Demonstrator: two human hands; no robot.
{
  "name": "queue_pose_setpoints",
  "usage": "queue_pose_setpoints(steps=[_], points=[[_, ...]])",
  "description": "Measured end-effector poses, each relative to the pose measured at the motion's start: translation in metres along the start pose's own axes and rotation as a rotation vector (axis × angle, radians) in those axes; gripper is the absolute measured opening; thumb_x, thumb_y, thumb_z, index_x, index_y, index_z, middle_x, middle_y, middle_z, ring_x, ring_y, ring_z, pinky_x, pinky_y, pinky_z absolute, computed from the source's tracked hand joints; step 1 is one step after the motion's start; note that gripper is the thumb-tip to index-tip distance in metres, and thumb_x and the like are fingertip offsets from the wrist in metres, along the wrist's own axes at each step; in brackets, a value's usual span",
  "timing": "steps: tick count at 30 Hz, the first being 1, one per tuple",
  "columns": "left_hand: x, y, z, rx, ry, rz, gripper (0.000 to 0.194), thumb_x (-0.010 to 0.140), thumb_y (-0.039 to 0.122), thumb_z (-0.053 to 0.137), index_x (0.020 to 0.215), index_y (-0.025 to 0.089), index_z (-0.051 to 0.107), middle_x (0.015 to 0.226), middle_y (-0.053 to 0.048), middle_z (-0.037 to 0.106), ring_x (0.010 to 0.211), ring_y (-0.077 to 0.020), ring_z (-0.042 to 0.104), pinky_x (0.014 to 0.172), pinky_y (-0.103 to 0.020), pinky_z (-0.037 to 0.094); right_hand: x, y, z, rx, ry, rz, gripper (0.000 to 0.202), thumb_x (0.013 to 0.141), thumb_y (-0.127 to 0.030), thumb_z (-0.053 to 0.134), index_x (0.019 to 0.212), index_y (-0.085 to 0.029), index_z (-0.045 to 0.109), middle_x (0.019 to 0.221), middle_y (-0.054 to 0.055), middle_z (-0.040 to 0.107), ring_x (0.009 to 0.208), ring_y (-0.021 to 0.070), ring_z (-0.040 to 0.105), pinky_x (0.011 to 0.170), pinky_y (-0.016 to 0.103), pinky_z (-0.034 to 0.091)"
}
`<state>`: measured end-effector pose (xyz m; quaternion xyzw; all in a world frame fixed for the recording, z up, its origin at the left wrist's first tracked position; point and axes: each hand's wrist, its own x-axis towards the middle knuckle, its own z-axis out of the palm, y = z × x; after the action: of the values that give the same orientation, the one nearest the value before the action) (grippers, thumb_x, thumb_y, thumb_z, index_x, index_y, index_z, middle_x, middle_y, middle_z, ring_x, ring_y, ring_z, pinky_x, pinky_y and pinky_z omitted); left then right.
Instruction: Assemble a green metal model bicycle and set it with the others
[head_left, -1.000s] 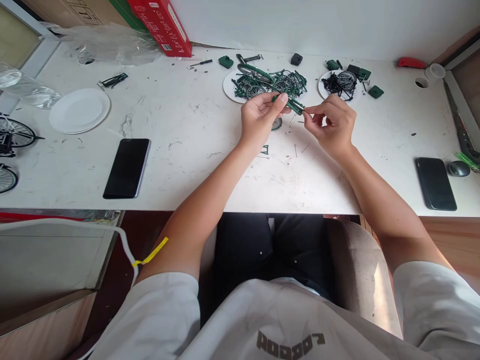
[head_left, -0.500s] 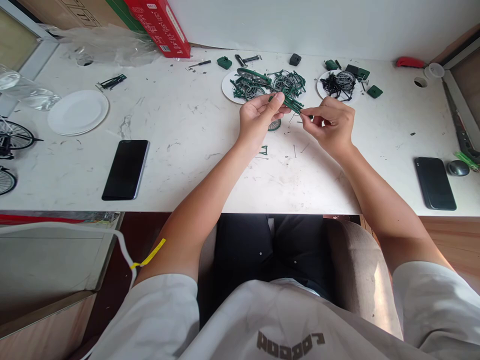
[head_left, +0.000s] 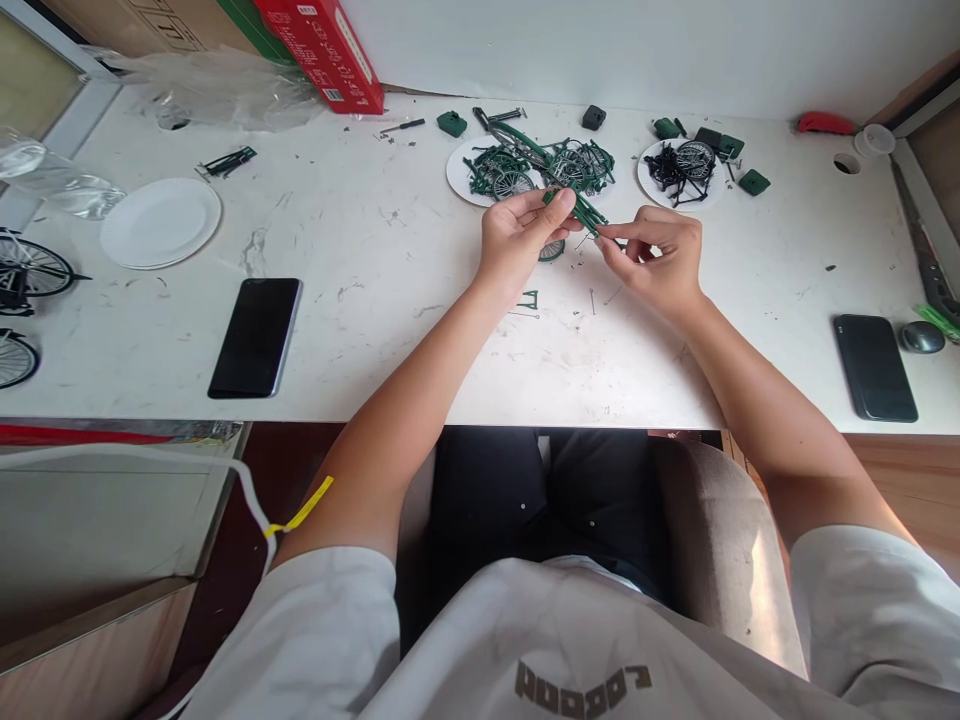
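Between thumb and fingers, my left hand (head_left: 517, 235) grips a slim green model bicycle part (head_left: 589, 212), held slanted above the table. At the part's lower right end, my right hand (head_left: 660, 250) is closed, thumb and forefinger pinching it. Fingers cover some of its shape. Just below lies a small spoked wheel (head_left: 553, 251), partly hidden by my left hand. Nearer to me are a small green bracket (head_left: 530, 299) and thin metal pins (head_left: 592, 300). Behind my hands, a white plate (head_left: 455, 182) bears a heap of green bicycle parts (head_left: 499, 172).
Black parts lie on a second plate (head_left: 643, 190), with small green blocks (head_left: 754, 182) around it. A screwdriver (head_left: 405, 126) lies at the back. One phone (head_left: 255, 338) is at left, another phone (head_left: 875, 367) at right. Stacked plates (head_left: 160, 224) and a red box (head_left: 322, 50) stand left.
My right hand has shifted slightly left and down along the green part, its fingers still pinched. My left hand keeps its grip. The whole view has moved a little.
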<state>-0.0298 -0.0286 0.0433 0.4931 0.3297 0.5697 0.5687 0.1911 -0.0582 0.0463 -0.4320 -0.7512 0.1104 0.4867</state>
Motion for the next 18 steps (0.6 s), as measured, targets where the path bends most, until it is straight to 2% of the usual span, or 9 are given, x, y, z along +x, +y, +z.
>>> queue_pose_setpoints(steps=[8, 14, 16, 18], points=[[0.008, -0.004, -0.008, 0.022, 0.058, 0.005, 0.058, 0.083, 0.075, 0.095, 0.107, 0.024, 0.079, 0.102, -0.004, 0.084, 0.104, -0.0215, 0.087, 0.096, -0.033, 0.068, 0.000, -0.002, 0.001, -0.035, -0.011, 0.025, 0.044, 0.106, -0.069, 0.073, 0.101, -0.029, 0.088, 0.073, 0.006, 0.065, 0.071, 0.0245, 0.064, 0.073, 0.047, 0.060], [0.021, -0.006, -0.025, 0.054, 0.202, 0.071, 0.059, 0.081, 0.080, 0.095, 0.108, 0.030, 0.078, 0.102, -0.004, 0.081, 0.106, -0.0234, 0.084, 0.097, -0.037, 0.065, -0.003, -0.006, 0.004, -0.129, -0.014, 0.080, 0.045, 0.108, -0.071, 0.066, 0.105, -0.030, 0.083, 0.080, 0.007, 0.067, 0.076, 0.0260, 0.065, 0.076, 0.048, 0.064], [0.023, -0.005, -0.028, 0.070, 0.236, 0.084, 0.062, 0.084, 0.083, 0.090, 0.110, 0.029, 0.077, 0.105, -0.006, 0.080, 0.106, -0.0229, 0.082, 0.099, -0.039, 0.064, -0.004, -0.008, 0.005, -0.121, -0.090, 0.088, 0.046, 0.107, -0.071, 0.066, 0.104, -0.028, 0.082, 0.085, 0.010, 0.071, 0.083, 0.0283, 0.068, 0.082, 0.051, 0.066], [0.024, -0.005, -0.030, 0.102, 0.258, 0.089, 0.067, 0.087, 0.088, 0.083, 0.113, 0.027, 0.075, 0.108, -0.006, 0.080, 0.107, -0.0204, 0.081, 0.101, -0.040, 0.062, -0.004, -0.010, 0.007, -0.108, -0.226, 0.066, 0.044, 0.106, -0.069, 0.068, 0.109, -0.028, 0.083, 0.097, 0.013, 0.077, 0.099, 0.0340, 0.072, 0.095, 0.057, 0.067]])
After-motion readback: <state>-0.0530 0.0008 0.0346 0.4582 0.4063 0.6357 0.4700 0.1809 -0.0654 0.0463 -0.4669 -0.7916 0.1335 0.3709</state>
